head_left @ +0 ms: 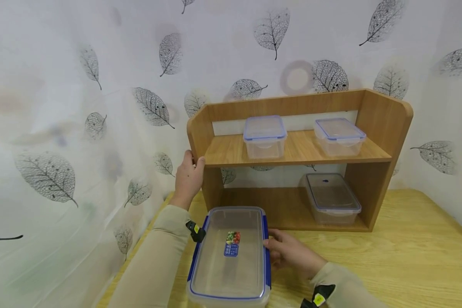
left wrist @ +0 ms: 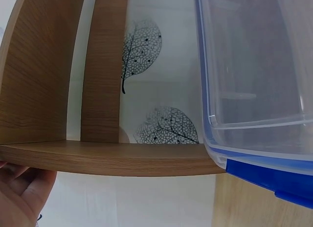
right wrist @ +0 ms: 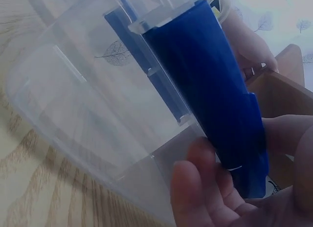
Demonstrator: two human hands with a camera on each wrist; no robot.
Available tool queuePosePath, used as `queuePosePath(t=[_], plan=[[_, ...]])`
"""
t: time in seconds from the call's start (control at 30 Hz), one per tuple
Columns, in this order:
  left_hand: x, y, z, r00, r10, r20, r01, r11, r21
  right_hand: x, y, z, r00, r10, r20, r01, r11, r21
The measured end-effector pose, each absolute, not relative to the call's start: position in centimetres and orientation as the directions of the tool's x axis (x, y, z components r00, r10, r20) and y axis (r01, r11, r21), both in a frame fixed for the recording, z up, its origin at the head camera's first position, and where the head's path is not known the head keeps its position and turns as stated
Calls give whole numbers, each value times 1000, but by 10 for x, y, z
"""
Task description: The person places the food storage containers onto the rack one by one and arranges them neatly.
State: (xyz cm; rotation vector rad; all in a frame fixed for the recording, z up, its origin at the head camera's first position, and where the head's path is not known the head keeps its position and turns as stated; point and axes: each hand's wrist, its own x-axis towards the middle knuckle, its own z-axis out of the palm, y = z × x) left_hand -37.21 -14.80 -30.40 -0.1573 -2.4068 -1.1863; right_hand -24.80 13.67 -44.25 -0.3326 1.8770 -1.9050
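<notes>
A wooden two-tier shelf (head_left: pixel 238 164) stands on the table. At its left end, my left hand (head_left: pixel 188 179) grips the edge of the side panel (left wrist: pixel 107 158), some fingertips hidden behind the board. A large clear lidded food container (head_left: pixel 231 273) with blue side clasps is in front of the shelf's lower left. My right hand (head_left: pixel 290 252) holds it by its right side, thumb on the blue clasp (right wrist: pixel 205 85) and fingers curled beneath. A small printed label (head_left: pixel 232 244) shows on the lid.
Two small clear lidded containers, one left (head_left: pixel 265 137) and one right (head_left: pixel 339 137), sit on the upper tier. A larger clear container (head_left: pixel 333 199) occupies the lower tier's right end. Leaf-patterned curtain (head_left: pixel 131 141) covers the wall behind and left of the wooden table (head_left: pixel 419 256).
</notes>
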Motion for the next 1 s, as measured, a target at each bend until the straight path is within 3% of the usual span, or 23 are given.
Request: queuePosePath(t=[1.0], plan=[[-373,-149,-305,-888,-89,452,299,636,711,-257,143,-434,-920,-390,-18,-10,67,-998]])
